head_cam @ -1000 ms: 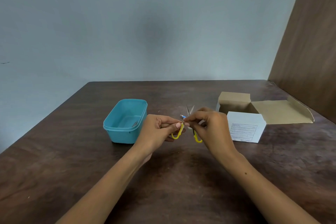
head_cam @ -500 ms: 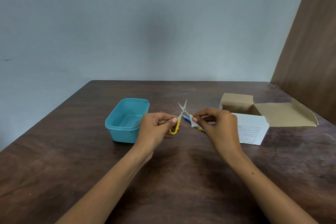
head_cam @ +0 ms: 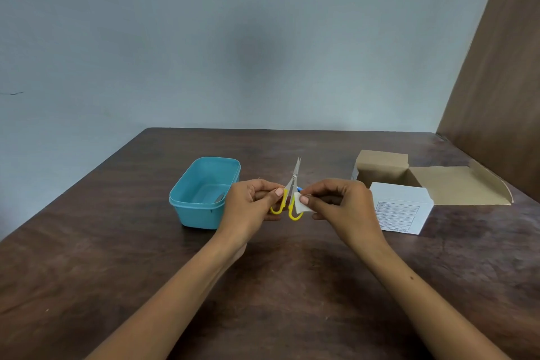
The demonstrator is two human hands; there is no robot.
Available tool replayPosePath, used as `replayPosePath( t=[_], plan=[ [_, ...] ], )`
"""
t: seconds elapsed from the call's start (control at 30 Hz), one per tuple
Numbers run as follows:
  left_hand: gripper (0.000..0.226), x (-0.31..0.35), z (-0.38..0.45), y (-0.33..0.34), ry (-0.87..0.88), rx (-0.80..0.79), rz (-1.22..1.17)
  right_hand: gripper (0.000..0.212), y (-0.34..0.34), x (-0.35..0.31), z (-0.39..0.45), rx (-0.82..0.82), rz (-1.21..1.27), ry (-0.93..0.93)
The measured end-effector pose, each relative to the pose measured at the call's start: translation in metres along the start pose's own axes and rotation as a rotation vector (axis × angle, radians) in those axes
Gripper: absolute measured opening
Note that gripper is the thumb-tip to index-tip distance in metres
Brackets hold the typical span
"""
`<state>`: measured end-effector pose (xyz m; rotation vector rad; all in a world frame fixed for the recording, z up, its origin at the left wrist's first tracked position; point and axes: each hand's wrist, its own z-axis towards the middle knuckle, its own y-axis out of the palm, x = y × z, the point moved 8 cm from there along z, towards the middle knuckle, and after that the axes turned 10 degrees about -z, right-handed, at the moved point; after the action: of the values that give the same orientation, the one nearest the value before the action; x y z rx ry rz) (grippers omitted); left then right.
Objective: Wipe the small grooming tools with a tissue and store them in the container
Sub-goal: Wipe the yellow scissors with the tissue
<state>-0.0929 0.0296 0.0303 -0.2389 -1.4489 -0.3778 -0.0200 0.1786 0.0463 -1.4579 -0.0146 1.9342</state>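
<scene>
Small scissors (head_cam: pixel 293 181) with yellow handles and thin steel blades point up and away over the table. My left hand (head_cam: pixel 251 203) pinches their left handle loop. My right hand (head_cam: pixel 339 203) pinches a folded white tissue (head_cam: pixel 301 205) against the right handle loop. A bit of a blue object (head_cam: pixel 298 189) shows behind the tissue. The turquoise plastic container (head_cam: pixel 187 199) stands open just left of my left hand, with a dark metal tool (head_cam: pixel 219 197) lying inside it.
An open cardboard box (head_cam: pixel 382 165) with its flap spread right sits at the back right on the dark wooden table (head_cam: pixel 292 286). A white labelled box (head_cam: pixel 401 207) stands in front of it, close to my right hand. A brown panel rises at the right.
The scissor blades, spread apart half a second ago, have come together. My right hand with the tissue has slid down from the blades to the right handle.
</scene>
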Motion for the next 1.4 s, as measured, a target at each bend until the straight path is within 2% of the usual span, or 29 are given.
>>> replayPosePath(
  t=[0.13, 0.23, 0.33, 0.4, 0.53, 0.67, 0.8, 0.97, 1.17, 1.4],
  plan=[
    [0.011, -0.003, 0.0, 0.003, -0.046, -0.024, -0.037, 0.011, 0.001, 0.0, 0.0, -0.011, 0.008, 0.005],
    [0.011, -0.004, 0.001, 0.002, -0.065, -0.033, -0.03, 0.011, -0.013, -0.001, 0.002, 0.137, -0.062, -0.017],
    [0.012, -0.005, 0.001, 0.002, -0.09, -0.035, -0.017, 0.012, -0.03, -0.014, -0.001, 0.321, -0.219, -0.161],
    [0.012, -0.006, 0.0, 0.004, -0.101, -0.045, -0.02, 0.013, -0.029, -0.027, -0.005, 0.346, -0.347, -0.301],
    [0.013, -0.007, -0.002, 0.007, -0.104, -0.059, -0.036, 0.015, -0.014, -0.036, -0.008, 0.272, -0.48, -0.476],
    [0.014, -0.005, -0.002, 0.006, -0.094, -0.055, -0.042, 0.013, 0.0, -0.034, -0.009, 0.132, -0.512, -0.527],
    [0.015, -0.005, -0.002, 0.004, -0.094, -0.049, -0.019, 0.014, 0.005, -0.037, -0.011, 0.057, -0.561, -0.579],
    [0.013, -0.007, -0.002, 0.009, -0.087, -0.083, 0.021, 0.013, -0.003, -0.034, -0.008, 0.129, -0.55, -0.544],
    [0.011, -0.004, -0.001, 0.001, -0.062, -0.031, 0.014, 0.017, 0.008, -0.039, -0.011, 0.003, -0.569, -0.575],
    [0.011, -0.003, -0.001, 0.0, -0.068, 0.003, -0.031, 0.013, 0.012, -0.041, -0.013, 0.036, -0.559, -0.586]
  ],
)
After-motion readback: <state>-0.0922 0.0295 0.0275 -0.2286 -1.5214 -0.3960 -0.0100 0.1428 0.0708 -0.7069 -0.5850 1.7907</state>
